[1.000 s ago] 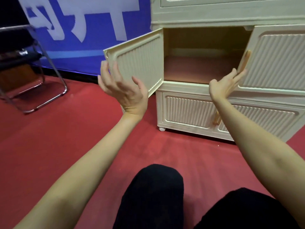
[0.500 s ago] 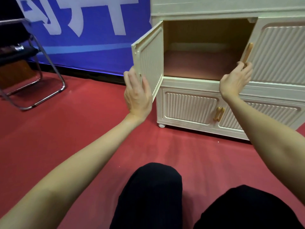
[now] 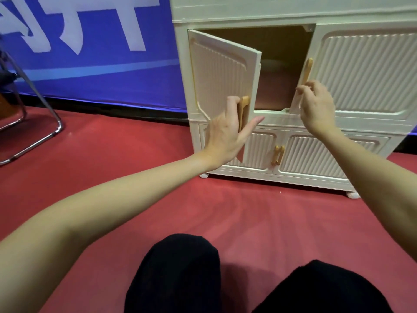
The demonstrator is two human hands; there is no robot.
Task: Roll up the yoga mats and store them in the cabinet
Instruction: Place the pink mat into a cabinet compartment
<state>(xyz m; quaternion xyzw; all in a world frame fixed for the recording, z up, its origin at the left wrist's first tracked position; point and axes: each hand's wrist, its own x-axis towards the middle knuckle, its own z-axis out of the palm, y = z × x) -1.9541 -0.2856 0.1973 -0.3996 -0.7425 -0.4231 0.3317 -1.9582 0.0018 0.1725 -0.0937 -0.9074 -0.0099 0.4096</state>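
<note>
The left hand point(image 3: 228, 132) lies with straight fingers against the outer face of the cream ribbed left door point(image 3: 222, 82), its fingertips at the tan wooden handle point(image 3: 244, 110) near the door's free edge, thumb stretched out below; it presses rather than grips. The right hand point(image 3: 317, 107) is up at the cream ribbed right door point(image 3: 370, 71), fingers curled at the lower end of that door's tan wooden handle point(image 3: 307, 72), apparently pinching it, though the contact is partly hidden by the knuckles. Both doors stand only partly open over the middle compartment of the cream plastic cabinet point(image 3: 248, 12), and what shows of the brown inside between them holds no mat. No yoga mat is in sight anywhere: not on the red carpeted floor point(image 3: 112, 177), not by the person's dark-trousered knees point(image 3: 178, 274). Judging from this, the rolling and storing cannot be confirmed as done; the mats may lie out of view or elsewhere in the cabinet.
</note>
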